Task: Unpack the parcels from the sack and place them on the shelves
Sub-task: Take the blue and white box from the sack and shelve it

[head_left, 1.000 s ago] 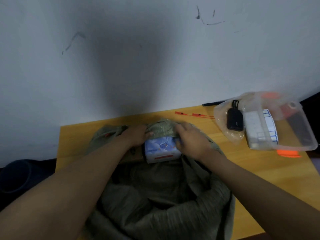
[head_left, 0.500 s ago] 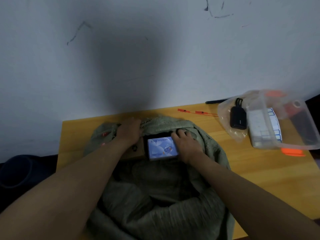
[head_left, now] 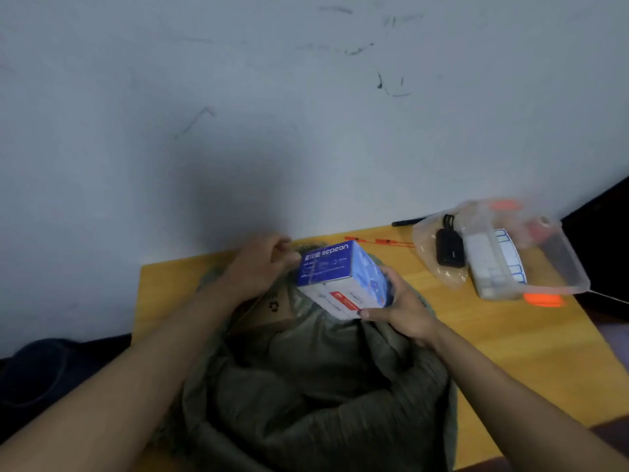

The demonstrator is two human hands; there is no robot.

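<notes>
Your landmark is the olive woven sack (head_left: 316, 396), which lies open on the yellow wooden table (head_left: 531, 352) with its mouth toward you. Just above the sack's far rim, your right hand (head_left: 401, 308) holds the blue-and-white printed carton (head_left: 340, 277), tilted, on the sack's right side. Your left hand (head_left: 258, 267) grips the sack's far rim, left of that carton. Inside the sack, below your left hand, sits a brown cardboard box (head_left: 269, 311). Well right of the sack stands a clear plastic tub (head_left: 565, 260), with a clear plastic bag (head_left: 432, 253) holding a black device (head_left: 449, 250) between tub and sack. Behind the sack's far right, thin orange ties (head_left: 377, 240) lie near the wall.
</notes>
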